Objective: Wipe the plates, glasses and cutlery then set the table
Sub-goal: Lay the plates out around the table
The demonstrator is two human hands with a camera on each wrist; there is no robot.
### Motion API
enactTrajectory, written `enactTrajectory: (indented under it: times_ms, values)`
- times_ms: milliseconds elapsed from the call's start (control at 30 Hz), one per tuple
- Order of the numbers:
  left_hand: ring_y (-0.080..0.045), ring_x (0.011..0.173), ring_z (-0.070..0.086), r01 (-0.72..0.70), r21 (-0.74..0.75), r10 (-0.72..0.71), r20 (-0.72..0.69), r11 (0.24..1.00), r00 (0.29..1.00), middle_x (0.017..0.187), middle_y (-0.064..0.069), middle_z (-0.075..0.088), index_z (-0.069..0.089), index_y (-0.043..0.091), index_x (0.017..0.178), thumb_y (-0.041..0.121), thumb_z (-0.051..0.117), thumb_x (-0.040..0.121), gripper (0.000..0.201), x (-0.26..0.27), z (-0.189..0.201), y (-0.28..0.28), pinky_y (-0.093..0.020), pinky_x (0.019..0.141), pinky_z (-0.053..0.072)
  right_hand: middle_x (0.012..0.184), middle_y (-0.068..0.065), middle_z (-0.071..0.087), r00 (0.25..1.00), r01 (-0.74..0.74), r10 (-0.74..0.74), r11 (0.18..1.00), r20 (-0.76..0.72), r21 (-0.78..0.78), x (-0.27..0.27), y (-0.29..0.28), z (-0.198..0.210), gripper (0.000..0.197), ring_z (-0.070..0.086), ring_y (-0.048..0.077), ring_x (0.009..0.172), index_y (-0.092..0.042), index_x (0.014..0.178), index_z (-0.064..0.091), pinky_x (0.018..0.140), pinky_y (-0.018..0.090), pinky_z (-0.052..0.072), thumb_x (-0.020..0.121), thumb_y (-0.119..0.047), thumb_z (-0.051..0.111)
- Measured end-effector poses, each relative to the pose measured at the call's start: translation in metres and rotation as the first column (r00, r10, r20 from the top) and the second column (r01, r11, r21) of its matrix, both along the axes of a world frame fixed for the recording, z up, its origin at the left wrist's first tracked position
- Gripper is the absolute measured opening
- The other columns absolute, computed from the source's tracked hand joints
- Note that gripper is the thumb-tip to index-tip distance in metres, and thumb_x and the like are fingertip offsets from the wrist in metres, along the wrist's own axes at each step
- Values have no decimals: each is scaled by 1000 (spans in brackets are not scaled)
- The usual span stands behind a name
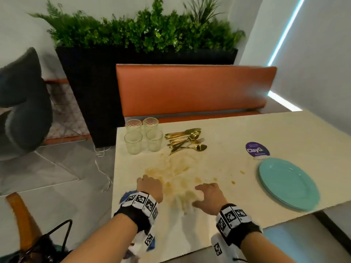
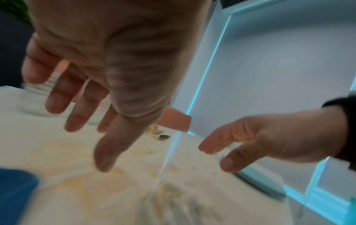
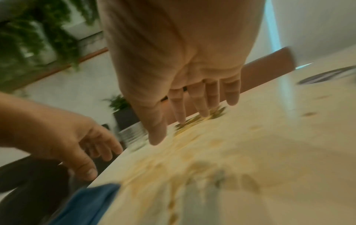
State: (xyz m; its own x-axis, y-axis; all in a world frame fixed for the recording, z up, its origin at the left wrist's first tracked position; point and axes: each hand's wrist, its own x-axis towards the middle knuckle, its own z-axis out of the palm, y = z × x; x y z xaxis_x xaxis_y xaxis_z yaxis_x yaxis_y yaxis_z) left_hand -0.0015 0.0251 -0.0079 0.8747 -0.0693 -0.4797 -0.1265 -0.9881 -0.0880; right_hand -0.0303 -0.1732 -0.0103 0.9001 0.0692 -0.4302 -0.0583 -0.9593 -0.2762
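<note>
Cream counter (image 1: 247, 130), smeared yellow mid-surface. My left hand (image 1: 150, 186) hovers, fingers loose, empty. Glasses (image 1: 143, 135) clustered far-left, gold cutlery (image 1: 185, 139) piled beside, likely staged for wiping. My right hand (image 1: 208, 196) spread, empty, over a blurred white cloth (image 1: 182, 204). Teal plates (image 1: 288, 183) stacked right; spill blocks place-setting.

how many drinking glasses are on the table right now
4 glasses, clustered at the table's far left corner: two behind, two in front, beside the gold cutlery. None looks hidden.
</note>
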Motion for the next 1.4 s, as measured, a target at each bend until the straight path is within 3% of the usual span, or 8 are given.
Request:
enactTrajectory:
  times_ms: [167, 367, 633, 800, 900, 1033, 1200, 1400]
  values:
    - [-27, 122, 46, 96, -325, -127, -75, 941, 989, 131, -8, 54, 49, 15, 131, 37, 59, 86, 51, 11, 25, -93, -38, 101, 38, 136, 6, 51, 897, 441, -441, 896, -22, 43, -10, -107, 19, 61, 40, 25, 129, -22, 136, 42, 106, 31, 36, 84, -45, 61]
    - [-20, 113, 56, -54, -588, -97, -223, 807, 970, 133, -7, 52, 40, 13, 139, 37, 62, 88, 61, 35, 20, -194, -24, 87, 44, 140, 11, 46, 689, 722, -725, 684, -11, 107, -15, -225, 15, 66, 44, 28, 128, -10, 138, 38, 107, 33, 35, 83, -34, 65]
    - [-22, 108, 59, -256, -641, 17, -354, 724, 935, 130, -11, 55, 40, 8, 138, 34, 59, 89, 58, 85, -14, -331, -30, 93, 47, 131, 17, 53, 494, 867, -869, 488, -41, 96, 9, -373, -11, 65, 52, 32, 120, -5, 137, 32, 100, 36, 43, 84, -24, 64]
    - [-25, 79, 65, -326, -590, 79, -405, 739, 911, 83, -9, 64, 58, 7, 103, 27, 53, 91, 24, 105, -32, -390, -32, 75, 53, 137, 16, 48, 504, 863, -858, 497, -101, 92, 30, -431, -28, 66, 47, 31, 125, -4, 139, 31, 101, 34, 40, 87, -31, 60]
    - [-31, 85, 66, -406, -528, 158, -452, 746, 878, 84, -15, 66, 62, 2, 91, 25, 53, 92, 24, 113, -44, -407, -33, 70, 48, 130, 12, 55, 549, 836, -817, 541, -177, 94, 42, -445, -42, 55, 53, 27, 119, -6, 129, 46, 95, 29, 43, 85, -37, 59]
    - [-23, 51, 49, -633, -510, 295, -593, 582, 749, 58, -12, 52, 55, 1, 75, 12, 56, 86, 15, 123, -63, -413, -29, 56, 42, 115, 10, 62, 552, 834, -808, 541, -207, 111, 51, -451, -54, 44, 59, 25, 106, -8, 114, 55, 89, 31, 50, 79, -32, 67]
    - [-39, 98, 65, -822, -527, 235, -789, 214, 567, 106, -27, 67, 56, -10, 114, 5, 55, 91, 28, 129, -62, -426, -47, 87, 52, 108, 10, 66, 554, 832, -801, 538, -225, 134, 55, -467, -59, 34, 62, 26, 102, -6, 109, 62, 87, 30, 51, 80, -26, 65]
    - [-32, 94, 66, -788, -611, 205, -783, -73, 587, 105, -20, 68, 58, 2, 114, 41, 57, 89, 46, 132, -54, -451, -39, 77, 54, 91, 18, 68, 456, 856, -833, 315, -312, 411, 54, -496, -64, 18, 64, 27, 78, 4, 93, 67, 70, 33, 55, 80, -9, 67]
